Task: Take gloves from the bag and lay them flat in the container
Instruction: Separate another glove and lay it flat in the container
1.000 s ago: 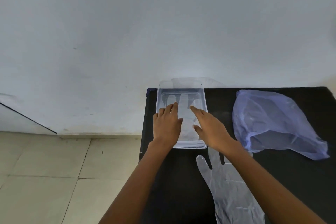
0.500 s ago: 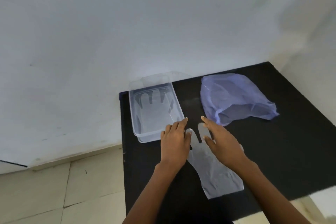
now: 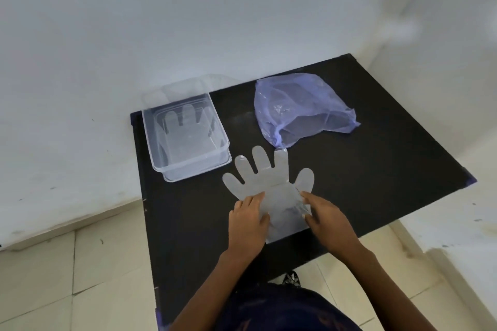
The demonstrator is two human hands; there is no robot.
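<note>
A clear plastic glove (image 3: pixel 269 183) lies flat on the black table (image 3: pixel 376 169), fingers pointing away from me. My left hand (image 3: pixel 248 220) holds its left cuff edge. My right hand (image 3: pixel 326 216) pinches the right cuff edge, where the film is wrinkled. The clear rectangular container (image 3: pixel 196 167) stands at the table's far left corner with another clear glove (image 3: pixel 185 134) spread flat on its bottom. The crumpled pale purple bag (image 3: pixel 301 107) lies to the right of the container, its mouth facing me.
The table stands in a corner between white walls at the back and right. Its left and near edges drop to a tiled floor (image 3: pixel 80 277). My dark patterned clothing (image 3: pixel 282 309) shows at the bottom.
Both hands left the container, where a glove now lies flat, and came back to the glove on the table. They slid from its fingers down to its cuff. The view shifted.
</note>
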